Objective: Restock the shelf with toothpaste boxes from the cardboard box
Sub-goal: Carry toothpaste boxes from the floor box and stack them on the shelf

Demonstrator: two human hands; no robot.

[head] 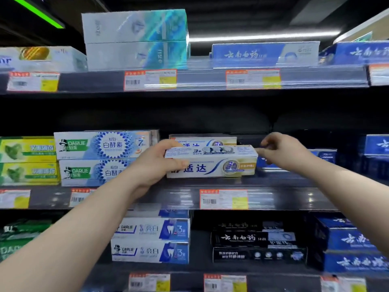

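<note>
Shop: price tags (223,199) on toothpaste-stocked shelves (294,199).

Loads of dark open room above the middle row, right up to the upper shelf (189,81). The Darlie stack (103,158) sits just beside my left hand (155,163) (zero wiggle room that side). Behind the white box (212,163) a second box (202,141) blocks the back. On the right it's open above the low blue boxes (322,157).

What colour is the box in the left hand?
The box is white with blue lettering and a gold end; head view.
</note>
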